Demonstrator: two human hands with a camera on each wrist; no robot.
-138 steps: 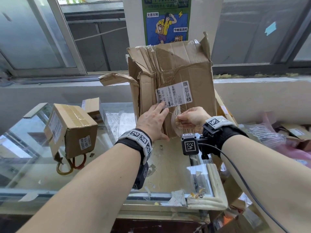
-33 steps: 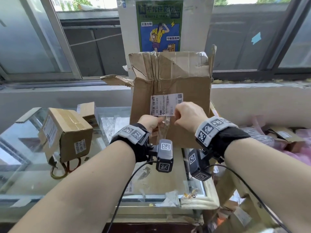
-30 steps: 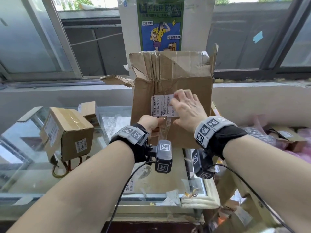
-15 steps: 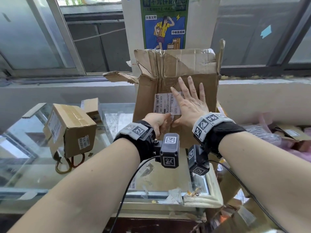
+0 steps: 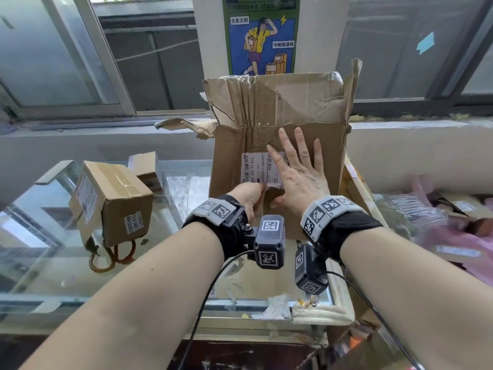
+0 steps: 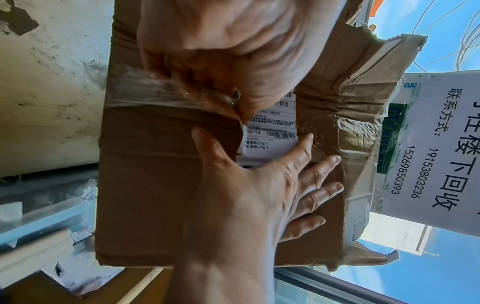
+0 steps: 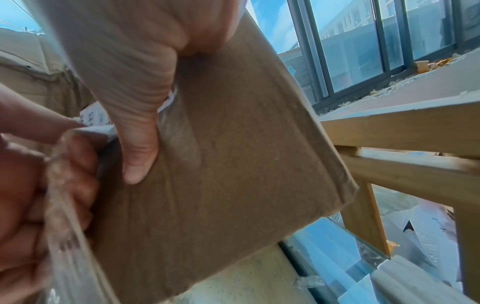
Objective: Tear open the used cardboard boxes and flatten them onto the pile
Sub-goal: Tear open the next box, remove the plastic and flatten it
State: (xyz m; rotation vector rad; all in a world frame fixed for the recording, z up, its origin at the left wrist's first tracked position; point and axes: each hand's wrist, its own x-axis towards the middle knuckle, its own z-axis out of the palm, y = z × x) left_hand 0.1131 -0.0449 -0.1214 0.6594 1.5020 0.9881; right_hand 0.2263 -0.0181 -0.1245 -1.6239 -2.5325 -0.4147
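Big cardboard box (image 5: pixel 277 134) upright at frame centre on the glass counter (image 5: pixel 48 263), sealed small box (image 5: pixel 112 201) at left, poster (image 5: pixel 262 36) behind it, both hands low on its front face

The shipping label (image 5: pixel 257 169) reads "602-12-815"; the notice (image 6: pixel 441 144) reads "19153803236, 15269850393".
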